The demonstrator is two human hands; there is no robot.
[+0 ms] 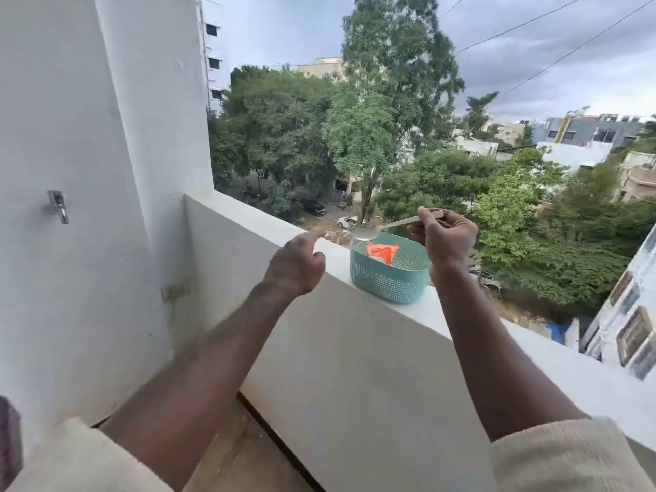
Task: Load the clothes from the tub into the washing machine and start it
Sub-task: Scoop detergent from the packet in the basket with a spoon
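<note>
A teal plastic basket stands on top of the white balcony parapet. Inside it an orange and white packet stands upright. My right hand is just right of the basket, shut on the handle of a pale spoon whose bowl hovers over the basket's far left rim. My left hand floats left of the basket above the parapet, holding nothing, index finger extended and the other fingers loosely curled. No tub, clothes or washing machine is in view.
A metal tap sticks out of the white wall at left, with a small wall socket lower down. Beyond the parapet is a long drop to trees, parked cars and buildings. A tiled floor strip lies below the parapet.
</note>
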